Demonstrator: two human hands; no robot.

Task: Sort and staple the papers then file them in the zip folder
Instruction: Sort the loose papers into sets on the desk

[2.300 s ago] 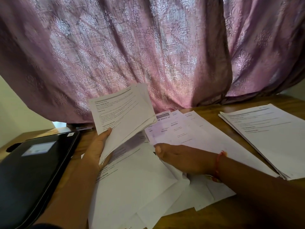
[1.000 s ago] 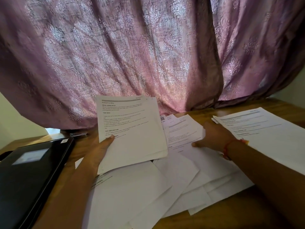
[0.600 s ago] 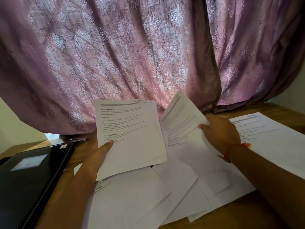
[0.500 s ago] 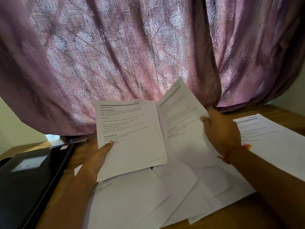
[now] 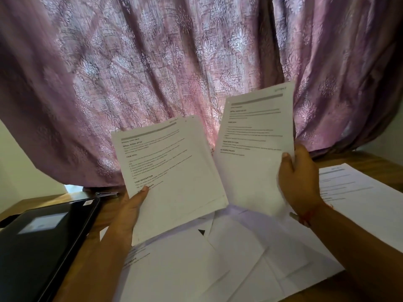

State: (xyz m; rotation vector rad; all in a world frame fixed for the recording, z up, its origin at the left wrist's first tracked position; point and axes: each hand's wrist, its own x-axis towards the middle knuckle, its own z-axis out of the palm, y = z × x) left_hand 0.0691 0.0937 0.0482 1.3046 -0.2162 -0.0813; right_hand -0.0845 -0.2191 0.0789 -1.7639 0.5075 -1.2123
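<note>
Since half a second ago the right hand (image 5: 299,182) has lifted its single sheet (image 5: 254,147) higher, so the page now stands nearly upright with its printed face toward the camera. Its thumb lies across the sheet's right edge and its fingers are curled behind, pinching the paper. Just left of that sheet, with only a narrow gap between their facing edges, the left hand (image 5: 128,211) grips a thin sheaf of papers (image 5: 170,171) by the lower left edge, thumb on the printed front. Both held items hang above the loose papers (image 5: 218,269), which lie fanned and overlapping on the wooden tabletop (image 5: 357,159) directly below the sheaf. Farther right of the sheaf, beyond the right wrist with its red thread, a separate flat stack (image 5: 359,192) rests on the tabletop. Well left of the sheaf the black zip folder (image 5: 39,243) lies closed at the tabletop's near left edge. Behind the sheaf a small metal object (image 5: 106,194), too blurred to identify, sits at the foot of the mauve curtain (image 5: 174,62). Open air remains above both held pages.
</note>
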